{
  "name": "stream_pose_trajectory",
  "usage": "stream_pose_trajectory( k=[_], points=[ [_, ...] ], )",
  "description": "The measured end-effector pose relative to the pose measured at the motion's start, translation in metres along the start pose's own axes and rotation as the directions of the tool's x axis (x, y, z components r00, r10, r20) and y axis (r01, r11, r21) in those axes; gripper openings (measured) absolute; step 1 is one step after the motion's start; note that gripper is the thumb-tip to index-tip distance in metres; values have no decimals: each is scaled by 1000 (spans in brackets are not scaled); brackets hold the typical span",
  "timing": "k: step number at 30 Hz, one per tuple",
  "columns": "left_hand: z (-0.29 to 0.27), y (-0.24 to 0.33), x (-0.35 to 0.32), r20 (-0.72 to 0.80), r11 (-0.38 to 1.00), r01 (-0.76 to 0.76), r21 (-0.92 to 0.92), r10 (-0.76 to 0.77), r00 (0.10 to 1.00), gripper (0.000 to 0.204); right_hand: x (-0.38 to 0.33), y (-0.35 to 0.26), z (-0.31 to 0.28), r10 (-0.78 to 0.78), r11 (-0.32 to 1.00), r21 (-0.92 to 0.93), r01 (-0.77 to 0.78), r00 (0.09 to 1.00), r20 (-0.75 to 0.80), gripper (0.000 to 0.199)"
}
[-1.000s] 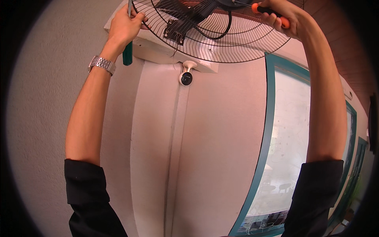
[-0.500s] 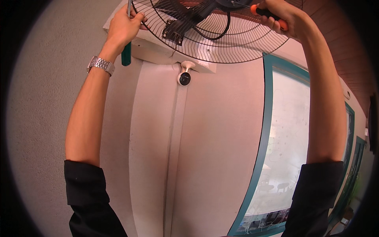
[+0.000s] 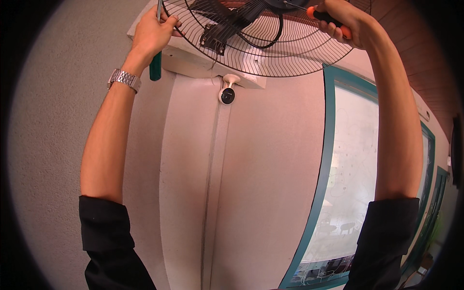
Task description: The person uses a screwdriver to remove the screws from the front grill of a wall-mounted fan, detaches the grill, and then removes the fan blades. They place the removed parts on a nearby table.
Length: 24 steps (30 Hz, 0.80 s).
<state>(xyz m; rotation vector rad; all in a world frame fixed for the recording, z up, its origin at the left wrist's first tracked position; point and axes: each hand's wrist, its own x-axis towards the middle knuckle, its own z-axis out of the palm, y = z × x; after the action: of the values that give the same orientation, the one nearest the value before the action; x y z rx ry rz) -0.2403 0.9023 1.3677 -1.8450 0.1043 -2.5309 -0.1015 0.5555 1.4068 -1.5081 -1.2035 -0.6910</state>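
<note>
Overhead, a black wire fan guard (image 3: pixel 290 65) curves across the top of the view, with a dark hub (image 3: pixel 285 4) at its centre. My left hand (image 3: pixel 153 31) is closed on the guard's left rim. The same hand also holds a screwdriver with a green handle (image 3: pixel 155 66), which hangs below the palm while its metal shaft points up. High on the right, my right hand (image 3: pixel 345 19) grips an orange and black screwdriver (image 3: pixel 331 18). Its shaft reaches left to the hub; the exact contact of the tip is too small to make out.
Behind the guard are a black bracket (image 3: pixel 212 38) and a pale ledge (image 3: pixel 193 65). A small white camera with a black front (image 3: pixel 227 95) is mounted below, above a vertical cable duct (image 3: pixel 215 193). A teal-framed window (image 3: pixel 327 121) stands to the right.
Both hands keep their grips in nearly the same places. The wall, camera and window have shifted very slightly to the right in view.
</note>
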Motion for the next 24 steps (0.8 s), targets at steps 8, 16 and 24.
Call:
stream_pose_trajectory(
  k=[8,16,24],
  points=[
    [6,-2,-1,-5,1000,8,-13,-8,1000,16,2,3,0,3,1000,-6,-3,1000,-17,23],
    [3,6,-4,-7,1000,-1,-7,1,1000,16,-6,-1,4,-21,999,-35,19,999,-46,23],
    [3,-4,2,8,999,22,-24,-21,1000,15,-7,-3,2,-6,1000,7,6,1000,3,25]
  ],
)
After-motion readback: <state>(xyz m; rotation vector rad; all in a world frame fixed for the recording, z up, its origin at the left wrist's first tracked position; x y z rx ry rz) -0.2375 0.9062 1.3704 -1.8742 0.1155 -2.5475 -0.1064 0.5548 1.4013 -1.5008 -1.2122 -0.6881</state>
